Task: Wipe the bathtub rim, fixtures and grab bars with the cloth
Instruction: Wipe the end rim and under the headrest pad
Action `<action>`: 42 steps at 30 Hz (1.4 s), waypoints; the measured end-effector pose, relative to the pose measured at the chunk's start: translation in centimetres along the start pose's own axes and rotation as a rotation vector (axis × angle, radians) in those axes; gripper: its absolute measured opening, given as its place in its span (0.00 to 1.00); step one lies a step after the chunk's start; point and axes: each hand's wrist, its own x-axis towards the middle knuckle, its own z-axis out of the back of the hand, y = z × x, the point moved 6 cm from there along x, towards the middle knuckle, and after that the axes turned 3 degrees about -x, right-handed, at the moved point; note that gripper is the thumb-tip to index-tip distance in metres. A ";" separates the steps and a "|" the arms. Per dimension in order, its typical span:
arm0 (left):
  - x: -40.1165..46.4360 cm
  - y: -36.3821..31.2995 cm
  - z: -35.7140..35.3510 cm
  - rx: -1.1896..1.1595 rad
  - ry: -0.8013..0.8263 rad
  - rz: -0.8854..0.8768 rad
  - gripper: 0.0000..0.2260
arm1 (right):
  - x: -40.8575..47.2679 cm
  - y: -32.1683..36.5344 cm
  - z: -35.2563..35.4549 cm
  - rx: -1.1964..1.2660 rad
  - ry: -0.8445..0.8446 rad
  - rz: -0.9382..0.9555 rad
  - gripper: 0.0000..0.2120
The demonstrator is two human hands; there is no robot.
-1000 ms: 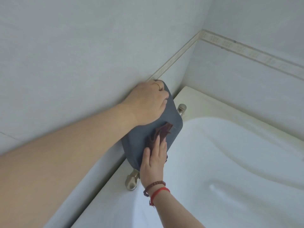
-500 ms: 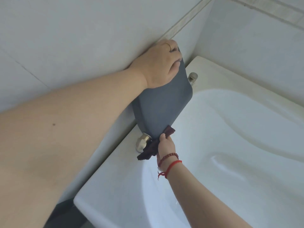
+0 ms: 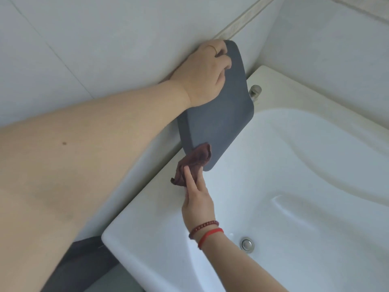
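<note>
My left hand (image 3: 205, 72) grips the top edge of a dark grey headrest pad (image 3: 219, 121), tilted up against the wall tiles. My right hand (image 3: 195, 197) presses a dark red cloth (image 3: 192, 163) onto the bathtub rim (image 3: 147, 197), just below the pad's lower corner. The cloth covers the spot where the near metal mount stood. A second metal mount (image 3: 255, 91) pokes out on the rim behind the pad's far corner.
The white tub basin (image 3: 305, 186) fills the right side, with a chrome drain (image 3: 246, 244) near my right wrist. Tiled walls rise at left and behind, with a beige border strip (image 3: 242, 20). A dark floor area (image 3: 84, 262) lies beside the tub's near corner.
My right hand has shifted the cloth from the near metal mount onto the rim under the pad's corner. The view has pulled back, so the drain now shows.
</note>
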 end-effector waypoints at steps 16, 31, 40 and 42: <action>-8.6 -1.7 0.0 0.059 -0.003 -0.172 0.15 | -6.1 -4.1 -4.8 -0.390 0.283 0.249 0.29; -15.7 0.6 -0.2 -0.108 0.195 -0.035 0.18 | -1.0 -2.4 -9.1 -0.650 0.546 0.187 0.41; -18.4 1.2 0.4 -0.071 0.212 0.026 0.12 | -1.6 -2.6 -9.6 -0.702 0.593 0.261 0.33; -18.8 1.0 0.5 -0.069 0.238 0.049 0.14 | 0.4 -1.6 -10.0 -0.681 0.549 0.227 0.32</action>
